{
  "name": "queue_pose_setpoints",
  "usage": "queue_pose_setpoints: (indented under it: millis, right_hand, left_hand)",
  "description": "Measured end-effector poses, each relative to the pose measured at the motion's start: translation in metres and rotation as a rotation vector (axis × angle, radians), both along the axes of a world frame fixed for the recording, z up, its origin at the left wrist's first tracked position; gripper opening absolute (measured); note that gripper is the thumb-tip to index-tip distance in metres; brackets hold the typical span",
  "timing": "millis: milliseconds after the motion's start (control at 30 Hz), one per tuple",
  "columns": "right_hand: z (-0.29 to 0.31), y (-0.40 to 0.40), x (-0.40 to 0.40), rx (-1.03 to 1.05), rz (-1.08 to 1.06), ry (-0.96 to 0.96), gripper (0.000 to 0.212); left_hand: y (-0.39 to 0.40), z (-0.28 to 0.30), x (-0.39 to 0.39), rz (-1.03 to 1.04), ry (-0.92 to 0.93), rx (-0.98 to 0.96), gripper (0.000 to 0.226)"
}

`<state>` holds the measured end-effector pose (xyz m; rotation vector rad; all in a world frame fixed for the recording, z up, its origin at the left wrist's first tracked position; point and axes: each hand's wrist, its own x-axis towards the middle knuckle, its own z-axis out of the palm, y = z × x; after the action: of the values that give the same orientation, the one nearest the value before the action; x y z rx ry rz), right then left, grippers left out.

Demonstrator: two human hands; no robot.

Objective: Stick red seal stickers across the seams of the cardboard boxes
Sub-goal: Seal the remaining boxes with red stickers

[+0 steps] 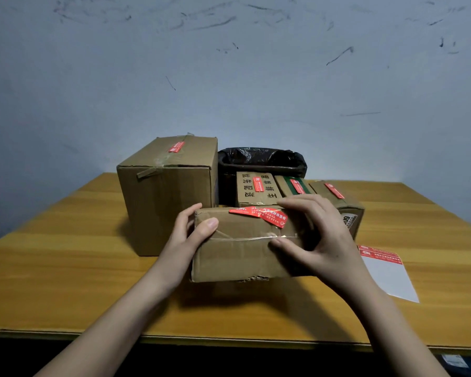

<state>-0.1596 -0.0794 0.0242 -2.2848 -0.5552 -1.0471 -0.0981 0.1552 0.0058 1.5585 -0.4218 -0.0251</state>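
Both hands, the left hand (193, 229) and right hand (318, 235), are gripping the ends of the cardboard box (242, 251) above the table (65, 268), seemingly steadying it while its red seal sticker (259, 215) is bridging the top seam.

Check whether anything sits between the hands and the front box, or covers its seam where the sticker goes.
Nothing visible does. The left hand and right hand already grip the front box at its ends. A red sticker lies on its top edge; the taped seam below shows bare between the thumbs.
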Motion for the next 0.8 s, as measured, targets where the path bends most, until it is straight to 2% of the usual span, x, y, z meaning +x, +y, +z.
queue_pose_setpoints:
  millis: [200, 333, 433, 533, 667, 800]
  right_hand:
    - [0.003, 0.000, 0.003, 0.011, 0.024, 0.000, 0.041]
    - [0.003, -0.002, 0.007, 0.009, 0.035, 0.037, 0.040]
    - [0.003, -0.004, 0.009, -0.001, 0.022, 0.063, 0.043]
    - [0.004, -0.005, 0.010, 0.012, 0.021, 0.086, 0.042]
    - [0.007, -0.007, 0.009, -0.043, -0.044, 0.096, 0.035]
    - [0.009, -0.008, 0.007, -0.173, -0.083, -0.036, 0.037]
  left_hand:
    - [-0.001, -0.003, 0.007, -0.031, 0.089, -0.024, 0.082]
    - [-0.002, -0.006, 0.037, -0.004, 0.112, 0.034, 0.091]
    - [-0.003, -0.014, 0.049, 0.000, 0.128, 0.041, 0.077]
    - [-0.002, -0.022, 0.050, -0.001, 0.141, 0.063, 0.082]
    - [0.000, -0.025, 0.055, 0.000, 0.114, 0.145, 0.099]
    - [-0.002, -0.026, 0.052, -0.006, 0.152, 0.116, 0.070]
